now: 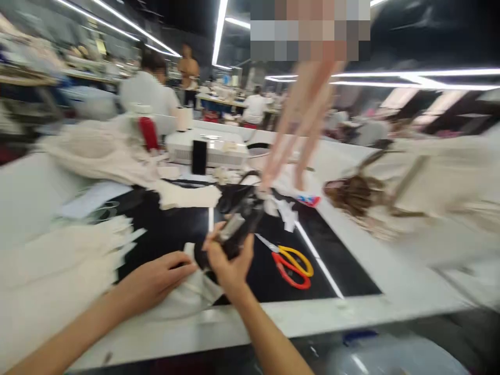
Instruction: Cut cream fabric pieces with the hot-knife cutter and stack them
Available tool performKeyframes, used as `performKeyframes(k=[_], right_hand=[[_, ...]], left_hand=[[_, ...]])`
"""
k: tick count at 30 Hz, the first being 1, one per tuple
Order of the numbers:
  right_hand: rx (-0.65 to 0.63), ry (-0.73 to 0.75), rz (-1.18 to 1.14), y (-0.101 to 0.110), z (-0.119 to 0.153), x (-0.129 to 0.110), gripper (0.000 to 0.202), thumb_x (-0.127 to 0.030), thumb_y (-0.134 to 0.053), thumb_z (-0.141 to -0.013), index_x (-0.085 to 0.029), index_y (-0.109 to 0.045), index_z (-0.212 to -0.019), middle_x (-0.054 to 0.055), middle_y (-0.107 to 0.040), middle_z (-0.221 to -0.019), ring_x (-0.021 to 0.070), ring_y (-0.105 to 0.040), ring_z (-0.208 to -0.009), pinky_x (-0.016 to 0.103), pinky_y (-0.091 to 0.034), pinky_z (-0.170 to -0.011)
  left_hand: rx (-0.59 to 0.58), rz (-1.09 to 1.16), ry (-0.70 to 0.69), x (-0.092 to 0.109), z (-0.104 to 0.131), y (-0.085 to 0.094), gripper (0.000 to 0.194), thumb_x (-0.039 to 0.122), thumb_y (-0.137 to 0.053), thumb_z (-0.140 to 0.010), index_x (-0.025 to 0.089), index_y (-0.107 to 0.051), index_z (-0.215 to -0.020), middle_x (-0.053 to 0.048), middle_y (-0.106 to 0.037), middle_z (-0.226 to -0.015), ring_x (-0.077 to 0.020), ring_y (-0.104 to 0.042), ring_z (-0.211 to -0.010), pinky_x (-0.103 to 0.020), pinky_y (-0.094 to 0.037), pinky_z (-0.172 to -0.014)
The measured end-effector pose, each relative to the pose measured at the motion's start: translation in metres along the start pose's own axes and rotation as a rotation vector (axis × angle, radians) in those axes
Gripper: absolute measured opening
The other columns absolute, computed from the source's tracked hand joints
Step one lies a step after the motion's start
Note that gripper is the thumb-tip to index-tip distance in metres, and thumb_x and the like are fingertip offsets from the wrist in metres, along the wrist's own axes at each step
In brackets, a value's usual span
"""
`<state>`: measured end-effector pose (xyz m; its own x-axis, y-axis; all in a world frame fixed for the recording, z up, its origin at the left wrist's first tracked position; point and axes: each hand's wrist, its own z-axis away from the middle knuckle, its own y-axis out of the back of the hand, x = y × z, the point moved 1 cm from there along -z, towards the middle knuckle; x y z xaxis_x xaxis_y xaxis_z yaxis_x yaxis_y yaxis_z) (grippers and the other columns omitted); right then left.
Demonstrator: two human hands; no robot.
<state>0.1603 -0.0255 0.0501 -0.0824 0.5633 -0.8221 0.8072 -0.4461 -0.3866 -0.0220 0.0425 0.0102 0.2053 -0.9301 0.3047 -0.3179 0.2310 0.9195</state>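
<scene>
My right hand (230, 263) is wrapped round a black handheld tool with a silvery plate (232, 227); blur hides its exact kind. Close by on the left, my left hand (167, 271) has its fingers together at the edge of a cream fabric piece (199, 288), seemingly pinching it. A co-worker's blurred hand (267, 179) reaches down from above to the far end of the black tool. Scissors with one red and one yellow handle (292, 266) lie on the black mat (332, 260), right of my right hand.
Cream fabric pieces (58, 260) are piled on the left. At the back stand a white box-like machine (211, 148), a black phone (199, 157) and a red bottle (148, 133). A brown bundle (351, 195) and more cloth (441, 182) lie on the right.
</scene>
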Motion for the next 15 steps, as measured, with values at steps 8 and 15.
performKeyframes(k=[8, 15], right_hand=[[-0.07, 0.098, -0.111, 0.008, -0.004, -0.007, 0.044, -0.017, -0.078, -0.087, -0.025, -0.054, -0.123, -0.003, -0.069, -0.085, 0.0121, -0.066, -0.064, 0.027, -0.058, -0.061], [-0.084, 0.11, -0.094, 0.008, -0.005, -0.009, 0.044, -0.026, -0.08, -0.089, -0.027, -0.054, -0.124, -0.002, -0.068, -0.087, 0.0129, -0.065, -0.064, 0.029, -0.058, -0.061]], left_hand=[[-0.055, -0.086, 0.008, 0.015, -0.005, 0.004, 0.028, 0.02, -0.046, -0.109, 0.022, -0.065, -0.129, -0.01, -0.063, -0.133, -0.022, -0.065, -0.12, -0.036, -0.051, -0.111], [-0.051, -0.119, -0.011, 0.017, 0.0, 0.004, 0.035, 0.016, -0.05, -0.106, 0.028, -0.061, -0.137, -0.008, -0.061, -0.136, -0.0213, -0.063, -0.122, -0.038, -0.05, -0.113]])
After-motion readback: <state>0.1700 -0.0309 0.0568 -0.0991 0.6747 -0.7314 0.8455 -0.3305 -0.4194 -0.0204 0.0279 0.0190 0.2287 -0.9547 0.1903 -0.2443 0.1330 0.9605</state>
